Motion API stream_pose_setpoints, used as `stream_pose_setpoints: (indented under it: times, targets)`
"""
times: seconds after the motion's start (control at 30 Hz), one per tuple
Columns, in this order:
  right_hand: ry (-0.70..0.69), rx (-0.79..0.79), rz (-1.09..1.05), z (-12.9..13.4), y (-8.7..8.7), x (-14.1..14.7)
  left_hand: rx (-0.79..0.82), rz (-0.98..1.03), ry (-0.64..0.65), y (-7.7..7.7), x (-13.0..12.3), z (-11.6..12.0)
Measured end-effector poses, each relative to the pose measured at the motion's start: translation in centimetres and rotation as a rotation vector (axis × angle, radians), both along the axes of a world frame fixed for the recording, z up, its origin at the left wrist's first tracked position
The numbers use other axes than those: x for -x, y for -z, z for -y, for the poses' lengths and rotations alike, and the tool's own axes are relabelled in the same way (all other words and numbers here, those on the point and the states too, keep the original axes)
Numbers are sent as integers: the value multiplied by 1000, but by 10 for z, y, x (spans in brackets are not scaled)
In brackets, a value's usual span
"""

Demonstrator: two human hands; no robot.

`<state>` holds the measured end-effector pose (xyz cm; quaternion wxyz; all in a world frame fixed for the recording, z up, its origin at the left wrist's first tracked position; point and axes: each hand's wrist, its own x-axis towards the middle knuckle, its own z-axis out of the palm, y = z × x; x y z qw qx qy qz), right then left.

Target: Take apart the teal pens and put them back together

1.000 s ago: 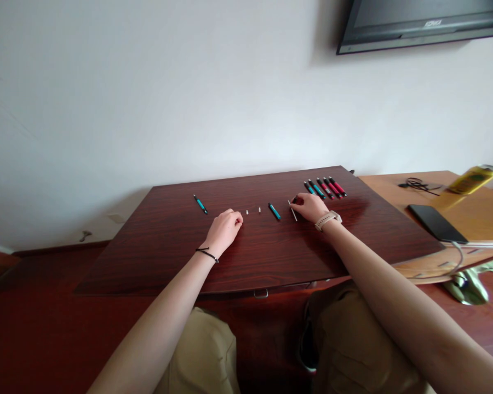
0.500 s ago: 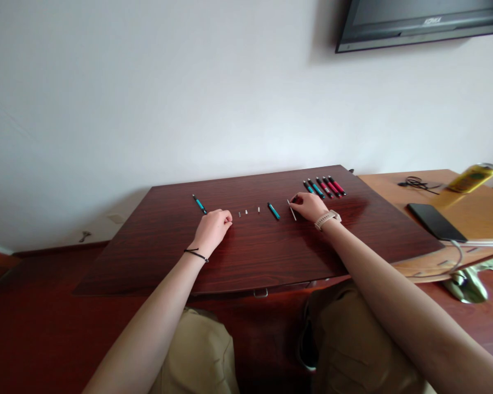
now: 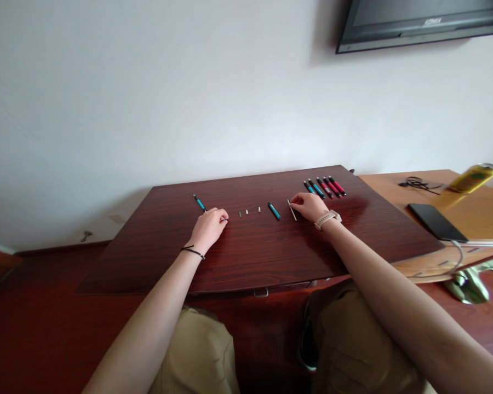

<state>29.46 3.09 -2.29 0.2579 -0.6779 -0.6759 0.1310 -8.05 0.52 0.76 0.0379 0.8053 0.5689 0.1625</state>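
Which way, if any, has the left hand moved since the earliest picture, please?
Yes, leftward: the left hand is farther from the small white pieces on the table, and now overlaps the leftmost teal pen's near end in view.

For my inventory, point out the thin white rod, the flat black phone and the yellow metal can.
Thin white rod (image 3: 292, 212), head view: middle.
Flat black phone (image 3: 437, 222), head view: upper face.
Yellow metal can (image 3: 472, 179), head view: side.

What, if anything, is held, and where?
Cannot be told: the left hand hides whatever it may pinch; the right hand is at the thin white rod's far half, grip unclear.
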Motion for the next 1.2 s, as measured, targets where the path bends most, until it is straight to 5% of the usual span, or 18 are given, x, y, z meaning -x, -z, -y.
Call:
stream_pose_setpoints:
  times: [0.8, 1.2]
  targets:
    - [10, -2, 11, -1, 1, 1, -5, 1, -42, 1, -2, -2]
    - [10, 5, 28, -1, 0, 4, -135, -84, 32, 16, -31, -9]
